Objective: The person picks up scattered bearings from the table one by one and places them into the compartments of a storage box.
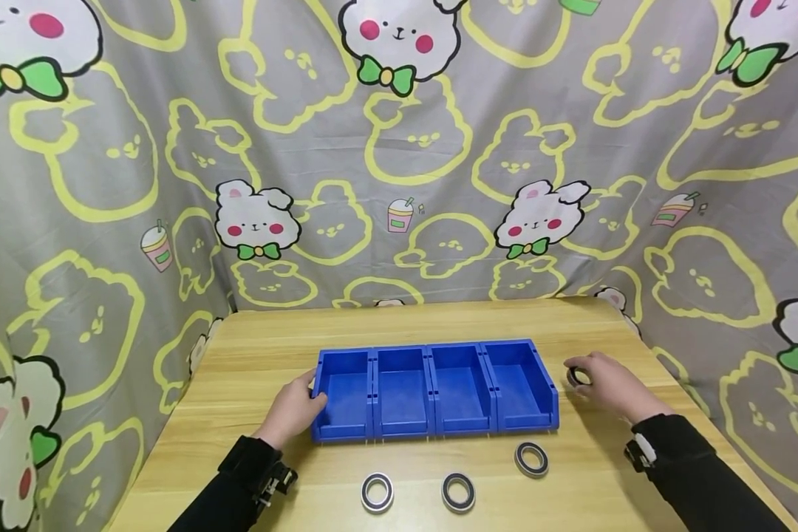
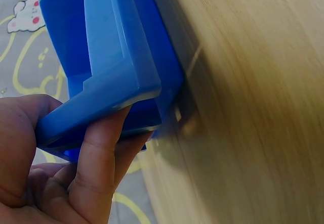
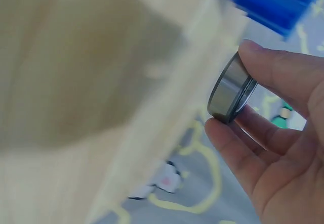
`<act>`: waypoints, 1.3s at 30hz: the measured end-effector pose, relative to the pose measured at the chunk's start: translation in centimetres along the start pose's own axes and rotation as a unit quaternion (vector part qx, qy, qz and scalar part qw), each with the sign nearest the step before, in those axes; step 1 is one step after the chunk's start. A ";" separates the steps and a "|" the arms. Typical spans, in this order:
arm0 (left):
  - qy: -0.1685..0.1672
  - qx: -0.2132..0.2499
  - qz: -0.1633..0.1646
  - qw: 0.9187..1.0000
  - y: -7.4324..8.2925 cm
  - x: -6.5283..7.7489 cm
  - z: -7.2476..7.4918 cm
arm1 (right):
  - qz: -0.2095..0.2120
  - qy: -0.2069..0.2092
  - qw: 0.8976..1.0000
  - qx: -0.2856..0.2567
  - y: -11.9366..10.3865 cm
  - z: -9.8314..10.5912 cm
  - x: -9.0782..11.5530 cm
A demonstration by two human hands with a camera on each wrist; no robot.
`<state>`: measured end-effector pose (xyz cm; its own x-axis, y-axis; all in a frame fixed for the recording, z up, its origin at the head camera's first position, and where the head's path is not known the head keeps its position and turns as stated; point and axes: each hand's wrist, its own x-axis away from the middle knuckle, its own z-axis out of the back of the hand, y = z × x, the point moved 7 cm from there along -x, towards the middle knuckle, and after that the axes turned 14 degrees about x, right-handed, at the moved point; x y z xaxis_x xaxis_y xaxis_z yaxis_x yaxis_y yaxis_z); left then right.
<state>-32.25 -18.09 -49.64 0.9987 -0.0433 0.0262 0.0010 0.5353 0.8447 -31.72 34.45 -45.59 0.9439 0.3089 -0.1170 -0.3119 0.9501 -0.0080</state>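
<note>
- Pinching a silver, ring-shaped metal bearing [image 3: 229, 93] between thumb and fingers, the right hand [image 1: 612, 388] is at 3 o'clock of the four joined blue plastic bins [image 1: 402, 428], near the end bin but apart from it.
- Gripping the bins at their 9 o'clock end, the left hand [image 1: 292, 408] has its thumb over the rim and its fingers hooked beneath.
- Progress looks early, I judge: one bearing is in hand and none lies in any bin.
- Left unhandled on the pale wooden tabletop [image 1: 406, 323] are three silver-and-black rings: the 7 o'clock ring [image 1: 364, 493], the half-past-five ring [image 1: 446, 493] and the 4 o'clock ring [image 1: 519, 459].
- Counted: four bearings, one held and three lying; four bins; two hands.
</note>
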 end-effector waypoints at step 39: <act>0.000 -0.001 0.009 1.000 -0.2 0.0 -0.2 | 0.078 -0.045 0.994 0.057 -11.4 -1.9 -5.3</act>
<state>-32.28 -18.05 -49.95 0.9986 -0.0334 0.0410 -0.0166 0.5373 0.8433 -33.39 21.89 -46.71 0.8924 0.4509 -0.0191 -0.4459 0.8874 0.1168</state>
